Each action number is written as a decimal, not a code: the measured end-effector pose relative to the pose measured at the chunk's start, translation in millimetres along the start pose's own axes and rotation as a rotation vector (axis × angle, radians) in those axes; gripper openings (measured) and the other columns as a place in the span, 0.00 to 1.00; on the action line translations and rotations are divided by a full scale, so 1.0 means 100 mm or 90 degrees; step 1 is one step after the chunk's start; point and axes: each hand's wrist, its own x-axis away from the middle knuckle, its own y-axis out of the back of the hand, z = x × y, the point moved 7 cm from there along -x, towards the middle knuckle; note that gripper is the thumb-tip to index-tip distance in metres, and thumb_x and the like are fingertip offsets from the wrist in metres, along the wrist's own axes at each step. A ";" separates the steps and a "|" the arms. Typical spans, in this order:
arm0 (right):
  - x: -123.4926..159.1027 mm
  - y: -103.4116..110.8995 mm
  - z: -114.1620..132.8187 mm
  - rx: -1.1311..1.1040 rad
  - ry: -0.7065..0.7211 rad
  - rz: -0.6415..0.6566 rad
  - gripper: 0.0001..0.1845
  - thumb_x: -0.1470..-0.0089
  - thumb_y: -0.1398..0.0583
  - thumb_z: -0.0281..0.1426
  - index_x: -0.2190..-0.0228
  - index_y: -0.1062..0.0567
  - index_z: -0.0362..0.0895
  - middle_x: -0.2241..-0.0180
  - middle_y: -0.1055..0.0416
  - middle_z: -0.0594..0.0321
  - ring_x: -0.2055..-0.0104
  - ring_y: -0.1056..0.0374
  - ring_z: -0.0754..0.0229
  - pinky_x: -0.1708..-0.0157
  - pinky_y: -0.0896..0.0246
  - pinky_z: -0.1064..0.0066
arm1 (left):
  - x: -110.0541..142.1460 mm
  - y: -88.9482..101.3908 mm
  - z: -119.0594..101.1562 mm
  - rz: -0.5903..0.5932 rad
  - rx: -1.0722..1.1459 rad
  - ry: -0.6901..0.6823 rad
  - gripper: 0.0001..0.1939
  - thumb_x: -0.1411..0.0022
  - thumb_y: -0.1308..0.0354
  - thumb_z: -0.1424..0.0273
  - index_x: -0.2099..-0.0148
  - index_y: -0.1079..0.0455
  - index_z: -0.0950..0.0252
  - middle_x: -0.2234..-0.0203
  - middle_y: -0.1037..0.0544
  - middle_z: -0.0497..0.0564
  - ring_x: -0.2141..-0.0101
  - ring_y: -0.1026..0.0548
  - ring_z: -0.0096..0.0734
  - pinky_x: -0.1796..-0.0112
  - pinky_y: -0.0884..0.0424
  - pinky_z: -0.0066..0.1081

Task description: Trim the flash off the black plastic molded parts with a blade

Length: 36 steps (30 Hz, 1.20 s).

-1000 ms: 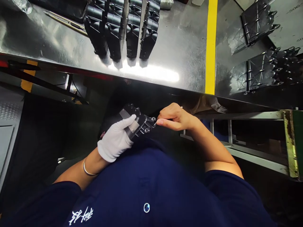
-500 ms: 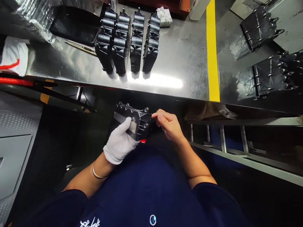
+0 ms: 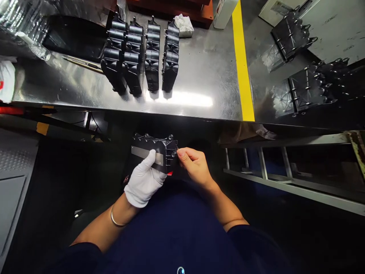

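Observation:
My left hand (image 3: pixel 145 180), in a white glove, is closed around a black moulded plastic housing (image 3: pixel 161 146), thumb on its near face. A flat grey metal strip (image 3: pixel 138 153) runs across that face. Round lugs stick out along the housing's top and right edges. My bare right hand (image 3: pixel 195 163) is pinched at the housing's right end, with thumb and forefinger together. A thin dark tip shows at those fingertips, too small to name. Below the housing a bit of red (image 3: pixel 170 173) peeks out. Both hands are in front of the metal bench.
Several similar black housings (image 3: pixel 153 55) stand in a row on the metal bench (image 3: pixel 199 68), beside a crumpled white wad (image 3: pixel 184 26). Yellow tape (image 3: pixel 243 61) crosses the bench. More black parts (image 3: pixel 309 89) lie to the right. A metal frame (image 3: pixel 285 180) stands below the bench's right side.
The view has shifted slightly. My right hand has gone from an extended forefinger touching the housing's right end to a thumb-and-forefinger pinch there. My left hand keeps its hold.

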 end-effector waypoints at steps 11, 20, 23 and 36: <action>0.07 0.15 -0.13 -0.018 0.125 -0.219 0.23 0.40 0.44 0.49 0.72 0.25 0.43 0.83 0.41 0.70 0.81 0.45 0.69 0.81 0.46 0.76 | 0.03 -0.01 0.06 -0.009 -0.020 0.015 0.17 0.27 0.58 0.71 0.53 0.27 0.60 0.73 0.17 0.43 0.73 0.18 0.28 0.79 0.23 0.23; 0.11 0.18 0.30 0.283 0.385 0.013 0.13 0.36 0.44 0.32 0.69 0.23 0.41 0.77 0.28 0.62 0.76 0.34 0.66 0.74 0.38 0.74 | 0.03 0.00 -0.06 -0.055 -0.012 -0.023 0.20 0.27 0.61 0.74 0.48 0.27 0.68 0.72 0.17 0.50 0.67 0.17 0.26 0.65 0.23 0.19; 0.11 0.18 0.31 0.305 0.405 0.020 0.12 0.37 0.43 0.30 0.70 0.23 0.40 0.77 0.28 0.62 0.76 0.35 0.67 0.76 0.39 0.75 | 0.03 0.02 -0.07 -0.048 -0.042 -0.045 0.21 0.27 0.61 0.76 0.46 0.28 0.67 0.71 0.17 0.50 0.62 0.17 0.27 0.62 0.23 0.19; 0.12 0.16 0.33 0.297 0.420 0.071 0.12 0.37 0.44 0.28 0.71 0.23 0.40 0.77 0.26 0.62 0.76 0.33 0.68 0.76 0.39 0.77 | 0.15 -0.13 -0.03 -0.073 -0.121 -0.052 0.23 0.27 0.63 0.77 0.37 0.36 0.65 0.60 0.16 0.50 0.60 0.18 0.22 0.57 0.24 0.18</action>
